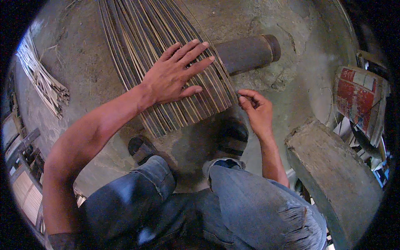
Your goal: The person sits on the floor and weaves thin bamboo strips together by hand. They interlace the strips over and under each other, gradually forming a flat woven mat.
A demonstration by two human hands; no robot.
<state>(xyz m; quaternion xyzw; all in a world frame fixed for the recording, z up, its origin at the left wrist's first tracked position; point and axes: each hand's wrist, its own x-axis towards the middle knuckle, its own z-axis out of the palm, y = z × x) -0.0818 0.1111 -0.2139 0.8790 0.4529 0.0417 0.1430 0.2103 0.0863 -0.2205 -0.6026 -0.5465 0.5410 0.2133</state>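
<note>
A fan of long, thin split strips [137, 37], dark and pale by turns and looking like bamboo, runs from the top edge toward my feet. Its near ends lie side by side in an even row. The strips rest across a dark cylinder [246, 54], whose right end sticks out. My left hand [175, 77] lies flat on top of them, fingers spread. Just beyond the right edge of the row, my right hand [256, 110] has thumb and forefinger pinched together. Whatever is between those fingertips is too small to make out.
A bundle of pale strips [43, 79] lies on the floor at the left. A thick wooden block [333, 175] stands at the lower right, with a worn red and white container [354, 93] behind it. My sandalled feet [233, 137] are close to the strips' near ends.
</note>
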